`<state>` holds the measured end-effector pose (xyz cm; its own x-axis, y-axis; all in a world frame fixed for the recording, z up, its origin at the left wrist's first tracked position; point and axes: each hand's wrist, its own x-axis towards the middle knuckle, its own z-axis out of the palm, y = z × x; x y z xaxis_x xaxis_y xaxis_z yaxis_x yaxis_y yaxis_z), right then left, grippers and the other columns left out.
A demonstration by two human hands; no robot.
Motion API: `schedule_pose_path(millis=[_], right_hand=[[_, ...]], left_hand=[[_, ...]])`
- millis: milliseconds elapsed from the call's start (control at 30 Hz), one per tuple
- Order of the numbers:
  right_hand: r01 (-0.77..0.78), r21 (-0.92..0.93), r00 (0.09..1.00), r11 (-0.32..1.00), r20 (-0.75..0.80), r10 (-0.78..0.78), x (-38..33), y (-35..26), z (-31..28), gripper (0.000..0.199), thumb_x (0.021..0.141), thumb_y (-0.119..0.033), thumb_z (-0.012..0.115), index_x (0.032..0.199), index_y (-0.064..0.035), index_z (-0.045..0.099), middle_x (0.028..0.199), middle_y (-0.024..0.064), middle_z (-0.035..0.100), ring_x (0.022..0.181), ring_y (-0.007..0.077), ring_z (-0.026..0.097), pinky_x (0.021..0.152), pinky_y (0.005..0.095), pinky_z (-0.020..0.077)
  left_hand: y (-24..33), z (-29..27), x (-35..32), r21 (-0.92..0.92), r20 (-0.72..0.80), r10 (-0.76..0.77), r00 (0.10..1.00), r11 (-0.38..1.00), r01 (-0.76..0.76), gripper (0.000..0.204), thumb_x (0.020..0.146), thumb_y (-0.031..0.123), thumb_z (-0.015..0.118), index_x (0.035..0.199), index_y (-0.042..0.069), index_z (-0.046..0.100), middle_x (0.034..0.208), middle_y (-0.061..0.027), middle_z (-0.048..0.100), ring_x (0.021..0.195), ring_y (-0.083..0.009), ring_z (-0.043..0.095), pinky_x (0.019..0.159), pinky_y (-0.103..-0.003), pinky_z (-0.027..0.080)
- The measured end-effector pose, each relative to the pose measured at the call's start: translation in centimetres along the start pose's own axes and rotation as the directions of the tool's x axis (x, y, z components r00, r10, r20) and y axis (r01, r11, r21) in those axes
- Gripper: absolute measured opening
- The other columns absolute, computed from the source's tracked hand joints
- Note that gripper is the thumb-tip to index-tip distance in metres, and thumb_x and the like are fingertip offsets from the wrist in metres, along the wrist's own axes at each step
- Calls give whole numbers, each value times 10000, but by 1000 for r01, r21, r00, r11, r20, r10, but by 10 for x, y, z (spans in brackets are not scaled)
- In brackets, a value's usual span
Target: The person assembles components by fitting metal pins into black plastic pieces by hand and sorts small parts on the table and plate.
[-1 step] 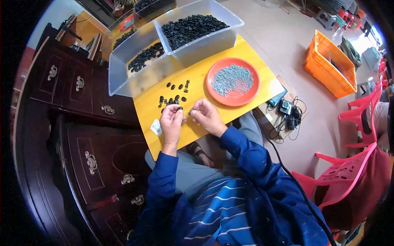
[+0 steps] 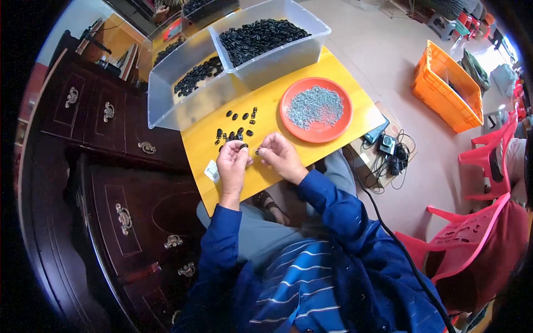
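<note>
Over the near part of the yellow tabletop (image 2: 266,116), my left hand (image 2: 231,165) pinches a small black oval plastic piece (image 2: 243,146) between thumb and fingertips. Close on its right, my right hand (image 2: 282,157) is closed in a pinch on a tiny dark item, too small to name. The two sets of fingertips nearly meet. Just beyond my left hand lie several loose black oval pieces (image 2: 245,116) and smaller black blocks (image 2: 253,115). An orange-red plate (image 2: 286,121) heaped with small silvery screws or pins (image 2: 315,105) stands past my right hand.
Two translucent bins hold black pieces: one at the far left (image 2: 166,114), a fuller one (image 2: 277,64) behind. A white label (image 2: 211,171) lies by my left wrist. Dark wooden drawers (image 2: 127,127) flank the left. Rightward are a cable tangle (image 2: 397,161), an orange crate (image 2: 444,94) and pink chairs (image 2: 461,238).
</note>
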<state>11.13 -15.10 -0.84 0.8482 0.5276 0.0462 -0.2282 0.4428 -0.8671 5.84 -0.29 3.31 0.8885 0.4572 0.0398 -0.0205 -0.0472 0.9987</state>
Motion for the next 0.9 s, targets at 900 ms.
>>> schedule_pose_path(millis=[900], right_hand=[[27,-18,1000,999,5,-27,6,5,6,143,954,-34,617,1041,-63,508,910,-9,576,761,48,575,659,218,519]], left_hand=[[-11,-25,-11,-224,69,-147,987,961,159,191,990,114,591,1162,30,595,957,-63,679,737,-101,644,703,-244,554]])
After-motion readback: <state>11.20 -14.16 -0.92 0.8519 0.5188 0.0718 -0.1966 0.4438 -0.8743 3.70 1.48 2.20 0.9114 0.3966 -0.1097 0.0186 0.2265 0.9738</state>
